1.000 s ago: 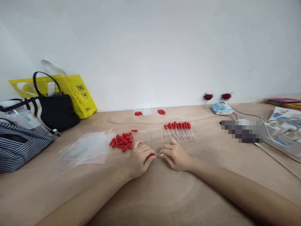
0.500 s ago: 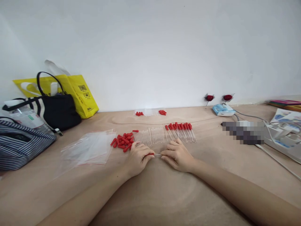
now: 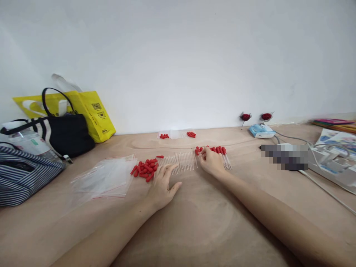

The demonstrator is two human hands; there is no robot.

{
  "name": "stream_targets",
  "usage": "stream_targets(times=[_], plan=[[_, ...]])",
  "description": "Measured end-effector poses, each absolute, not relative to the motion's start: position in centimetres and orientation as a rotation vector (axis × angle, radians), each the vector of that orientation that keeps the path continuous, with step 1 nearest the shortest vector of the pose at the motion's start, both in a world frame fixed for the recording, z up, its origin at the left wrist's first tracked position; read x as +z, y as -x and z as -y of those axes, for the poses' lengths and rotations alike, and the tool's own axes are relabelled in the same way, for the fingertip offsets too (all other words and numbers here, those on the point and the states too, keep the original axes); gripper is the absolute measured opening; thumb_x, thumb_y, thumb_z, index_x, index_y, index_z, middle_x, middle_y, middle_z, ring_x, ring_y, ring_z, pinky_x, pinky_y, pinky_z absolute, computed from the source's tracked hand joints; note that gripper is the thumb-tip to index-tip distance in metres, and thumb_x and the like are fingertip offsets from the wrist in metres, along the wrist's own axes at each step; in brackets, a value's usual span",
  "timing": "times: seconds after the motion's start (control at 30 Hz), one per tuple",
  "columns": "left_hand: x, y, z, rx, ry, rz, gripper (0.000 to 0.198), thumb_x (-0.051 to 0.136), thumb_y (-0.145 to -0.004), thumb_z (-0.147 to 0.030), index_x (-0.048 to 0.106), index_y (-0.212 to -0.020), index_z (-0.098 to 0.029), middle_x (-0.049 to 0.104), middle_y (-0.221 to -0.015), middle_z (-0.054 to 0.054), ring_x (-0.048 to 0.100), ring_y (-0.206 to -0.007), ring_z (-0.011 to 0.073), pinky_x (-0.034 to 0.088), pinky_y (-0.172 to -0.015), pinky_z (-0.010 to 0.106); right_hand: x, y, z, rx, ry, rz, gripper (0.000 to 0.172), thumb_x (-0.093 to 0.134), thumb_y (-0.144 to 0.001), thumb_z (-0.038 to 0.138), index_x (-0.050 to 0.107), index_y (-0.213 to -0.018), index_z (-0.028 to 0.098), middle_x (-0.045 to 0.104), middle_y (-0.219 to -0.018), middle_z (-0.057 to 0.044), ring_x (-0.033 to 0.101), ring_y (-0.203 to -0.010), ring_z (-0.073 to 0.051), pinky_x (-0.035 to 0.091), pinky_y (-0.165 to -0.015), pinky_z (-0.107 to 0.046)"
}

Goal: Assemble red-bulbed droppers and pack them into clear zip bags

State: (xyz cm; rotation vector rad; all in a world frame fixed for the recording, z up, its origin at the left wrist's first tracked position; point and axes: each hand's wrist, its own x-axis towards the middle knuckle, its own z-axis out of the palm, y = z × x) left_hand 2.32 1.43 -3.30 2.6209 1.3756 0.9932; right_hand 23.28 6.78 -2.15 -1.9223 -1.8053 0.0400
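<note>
My left hand [image 3: 164,185] is open with thumb and fingers apart, over the near left end of a row of clear dropper tubes [image 3: 187,162]. Just left of its fingertips lies a heap of red rubber bulbs [image 3: 143,168]. Over on the right, my right hand [image 3: 211,160] pinches a red-topped dropper [image 3: 200,152] at the left end of the finished-looking droppers [image 3: 226,157], which lie side by side with bulbs pointing away from me. My right fingers and palm hide part of that row.
Clear zip bags [image 3: 107,176] lie flat on the left of the table. Further left are a striped bag [image 3: 30,178], a black handbag [image 3: 69,133] and a yellow bag [image 3: 101,118]. Bagged red bulbs [image 3: 191,134] lie by the wall. A power strip [image 3: 330,161] with cables is at right.
My hands have parted. The left one has let go of the bulb and opened; the right one has moved away from me to the droppers' row, carrying the dropper.
</note>
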Motion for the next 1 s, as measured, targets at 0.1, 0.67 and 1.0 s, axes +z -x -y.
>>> stream_targets(times=[0.1,0.67,1.0], plan=[[-3.2,-2.3,-1.4,0.962,-2.587,-1.395,0.046,0.055,-0.075,-0.021,0.040,-0.118,-0.023,0.047,-0.111,0.007,0.042,-0.104,0.0253,0.033,-0.091,0.044,-2.2,-22.2,-7.5,-0.010,2.065,1.792,0.020,0.040,-0.079,0.021,0.055,-0.092,0.017,0.066,-0.082,-0.008,0.058,-0.081,-0.022,0.026,-0.070,-0.033],[2.9,3.2,-9.6,0.435,-2.547,-1.701,0.023,0.045,-0.079,-0.029,0.062,-0.089,-0.016,0.062,-0.094,0.008,0.055,-0.090,0.0231,0.040,-0.079,0.034,-2.0,-22.1,-7.6,-0.005,2.058,1.903,0.027,0.039,-0.081,0.029,0.064,-0.084,0.022,0.067,-0.081,-0.008,0.057,-0.081,-0.022,0.022,-0.074,-0.037],[2.7,3.8,-15.4,-0.031,-2.527,-1.454,0.021,0.055,-0.072,-0.025,0.066,-0.089,-0.021,0.067,-0.093,0.002,0.060,-0.084,0.0172,0.042,-0.072,0.023,-1.5,-21.4,-8.6,0.050,2.135,1.967,0.025,0.044,-0.076,0.028,0.066,-0.076,0.016,0.066,-0.080,-0.012,0.059,-0.078,-0.024,0.023,-0.079,-0.041]])
